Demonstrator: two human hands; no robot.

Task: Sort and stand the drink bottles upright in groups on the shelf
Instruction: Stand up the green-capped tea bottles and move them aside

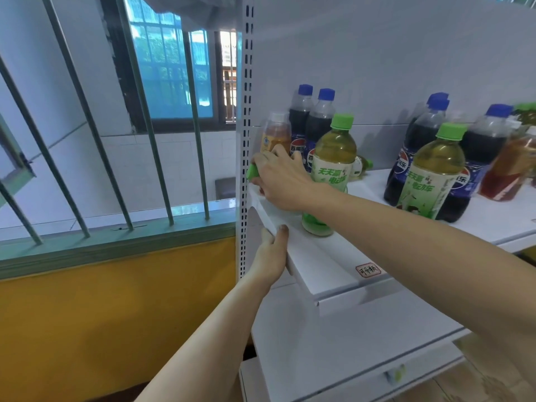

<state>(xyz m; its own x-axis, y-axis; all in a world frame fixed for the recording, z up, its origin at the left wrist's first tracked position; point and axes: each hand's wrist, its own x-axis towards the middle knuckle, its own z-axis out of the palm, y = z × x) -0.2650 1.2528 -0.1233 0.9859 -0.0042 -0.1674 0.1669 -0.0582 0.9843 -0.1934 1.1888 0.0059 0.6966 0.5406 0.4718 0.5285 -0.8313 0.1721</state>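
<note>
Reaching across the white shelf [319, 262], the right hand [282, 177] curls its fingers around a green bottle cap [251, 171] at the shelf's far left end, beside the perforated upright [247, 111]. The bottle body under this grip is hidden by the hand. The left hand [271, 253] grips the near left edge of the shelf from below, thumb on top of the edge.

Bottle positions on the shelf:
- One green tea bottle [330, 169] stands upright just right of the right hand, its base near the front edge.
- Two cola bottles [311, 123] with blue caps stand upright behind it, near the back panel.
- An orange drink bottle [275, 134] stands left of them, partly hidden by the right hand.
- A mixed group at the right holds a second green tea bottle [432, 172], several cola bottles [481, 146] and a red-brown tea bottle [510, 169].

A handwritten label [367, 269] is fixed on the shelf's front lip.
</note>
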